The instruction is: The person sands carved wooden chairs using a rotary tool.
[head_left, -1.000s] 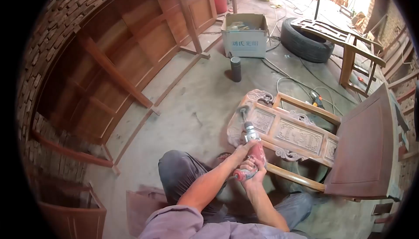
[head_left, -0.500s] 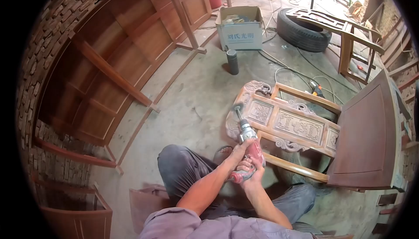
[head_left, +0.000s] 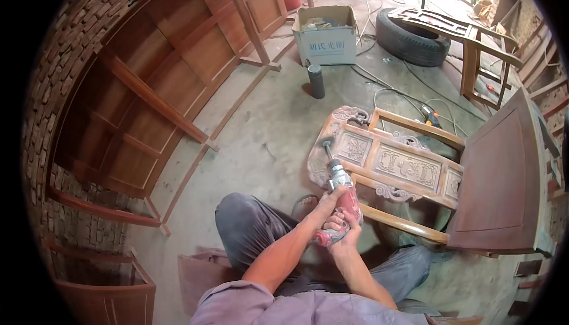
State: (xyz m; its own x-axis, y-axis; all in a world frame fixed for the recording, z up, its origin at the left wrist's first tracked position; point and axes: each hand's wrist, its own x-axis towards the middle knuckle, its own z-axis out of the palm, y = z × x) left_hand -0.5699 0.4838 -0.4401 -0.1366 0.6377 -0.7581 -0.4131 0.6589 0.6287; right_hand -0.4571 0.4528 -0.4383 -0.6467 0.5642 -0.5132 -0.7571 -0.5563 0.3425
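Observation:
A red power tool (head_left: 351,204) with a metal front is held in both my hands. My left hand (head_left: 333,199) wraps round its front part, near the metal collar. Lower down, my right hand (head_left: 344,228) closes round its handle. The tool's round tip (head_left: 326,144) is at the carved top end of a wooden chair back (head_left: 409,166), which lies on its back on the floor. Whether the tip touches the wood cannot be made out. The chair's broad seat panel (head_left: 495,177) stands upright at the right.
A cardboard box (head_left: 326,48), a dark cylinder (head_left: 316,82) and a tyre (head_left: 409,43) with a wooden frame (head_left: 474,64) on it stand beyond. Cables and an orange-black tool (head_left: 431,116) lie behind the chair. Large wooden panels (head_left: 172,58) line the left wall.
The tool's tip has shifted slightly relative to the carved end, and both hands have moved a little with it. The view has tilted slightly.

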